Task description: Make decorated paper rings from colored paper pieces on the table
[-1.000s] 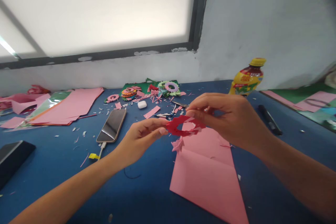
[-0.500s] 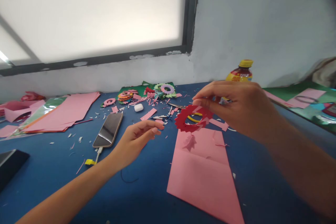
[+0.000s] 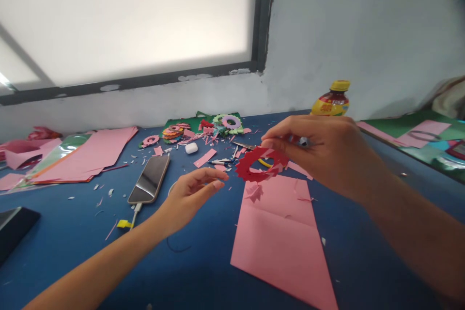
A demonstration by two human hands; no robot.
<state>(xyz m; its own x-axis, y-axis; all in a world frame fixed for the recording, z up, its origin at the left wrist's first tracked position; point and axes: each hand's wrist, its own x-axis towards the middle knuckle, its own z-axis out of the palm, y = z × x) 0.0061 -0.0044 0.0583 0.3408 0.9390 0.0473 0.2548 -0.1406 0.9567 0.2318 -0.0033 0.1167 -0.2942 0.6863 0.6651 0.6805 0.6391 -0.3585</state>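
The right hand [image 3: 323,147] pinches the red ring [image 3: 244,165] by its upper edge between thumb and fingertips, holding it above the counter [image 3: 203,266]. The left hand [image 3: 191,198] is empty, its thumb and fingers slightly parted, near the ring but not touching it.

The ring looks fully cut: its rim is toothed all round where it shows, and its middle is gone. Just below it is a jagged pink piece [image 3: 254,193]; whether this hangs or lies on the sheet [image 3: 278,247] beneath, I cannot tell. That sheet has a crease across it and is mostly whole.

Other rings look finished too: a coloured pile [image 3: 173,132] at the back, a pink ring [image 3: 150,141] beside it and a lilac ring [image 3: 231,121] to the right. Uncut pink paper [image 3: 101,150] lies at the left. Scissors [image 3: 244,146] rest behind the ring, partly hidden, among scraps [image 3: 205,158].
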